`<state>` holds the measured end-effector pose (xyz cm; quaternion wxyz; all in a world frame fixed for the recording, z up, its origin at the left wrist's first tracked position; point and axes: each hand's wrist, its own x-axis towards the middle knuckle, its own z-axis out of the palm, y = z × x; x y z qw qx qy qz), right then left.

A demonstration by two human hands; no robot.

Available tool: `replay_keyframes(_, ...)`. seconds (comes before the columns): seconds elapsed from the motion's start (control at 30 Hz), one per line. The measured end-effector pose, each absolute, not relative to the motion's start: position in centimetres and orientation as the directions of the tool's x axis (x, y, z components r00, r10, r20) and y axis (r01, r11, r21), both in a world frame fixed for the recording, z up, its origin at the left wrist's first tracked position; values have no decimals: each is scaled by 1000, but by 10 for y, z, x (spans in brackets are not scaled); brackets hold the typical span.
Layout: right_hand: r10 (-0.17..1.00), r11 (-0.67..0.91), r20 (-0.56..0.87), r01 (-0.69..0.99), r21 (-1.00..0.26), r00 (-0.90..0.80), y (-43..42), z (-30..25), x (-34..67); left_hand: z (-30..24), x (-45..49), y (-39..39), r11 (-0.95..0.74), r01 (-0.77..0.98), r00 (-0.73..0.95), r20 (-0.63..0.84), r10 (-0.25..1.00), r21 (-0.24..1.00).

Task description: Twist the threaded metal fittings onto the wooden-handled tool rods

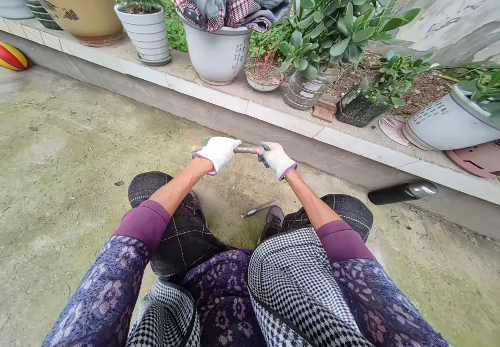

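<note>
- White-gloved left hand (219, 152) is wrapped round a grey bar (247, 150); if that grip slackened, the bar could slide.
- Between the two hands the bar runs across; uneven pulling could twist it loose.
- Slim stick (255, 210) on the ground (230, 201), beside the shoe (274, 218): a shuffle could roll it underfoot.
- Right hand (276, 158) is closed round the bar too; a sudden slip could jerk it toward the ledge (273, 117).
- Black bottle (390, 195) near the knee (349, 214): a swing outward could knock it.
</note>
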<state>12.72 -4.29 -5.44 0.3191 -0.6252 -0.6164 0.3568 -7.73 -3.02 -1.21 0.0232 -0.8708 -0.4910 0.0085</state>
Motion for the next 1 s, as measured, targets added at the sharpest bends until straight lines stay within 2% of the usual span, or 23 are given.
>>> replay_keyframes(0.1, 992, -10, -82, 579, -815, -98, -60, -64, 108, -11, -81, -28, -463, 886, 464, 49, 884, -28)
replay_keyframes(0.2, 962, 145, -56, 674, -724, -267, -80, -61, 91, -14, -83, -29, -446, 890, 453, 69, 889, -96)
replay_keyframes(0.27, 947, 208, -44, 710, -672, -319, -88, -52, 89, -16, -82, -32, -454, 877, 468, 64, 882, -158)
replay_keyframes(0.4, 965, 241, 84, 720, -651, -247, -85, -29, 109, -16, -80, -41, -500, 837, 520, 41, 853, -222)
replay_keyframes(0.53, 975, 219, 185, 708, -671, -126, -64, -19, 133, -15, -74, -44, -581, 785, 593, -11, 805, -217)
replay_keyframes(0.63, 991, 129, 124, 663, -737, -55, -50, -27, 138, -14, -72, -41, -613, 773, 617, -27, 786, -167)
replay_keyframes(0.8, 997, -51, -71, 597, -801, -10, -51, -55, 118, -11, -79, -29, -529, 845, 533, 49, 845, -75)
replay_keyframes(0.9, 984, 45, -76, 646, -762, -158, -70, -63, 96, -10, -85, -27, -468, 881, 472, 82, 878, -65)
replay_keyframes(1.0, 945, 211, -35, 689, -694, -325, -89, -57, 84, -10, -86, -33, -450, 882, 461, 61, 885, -136)
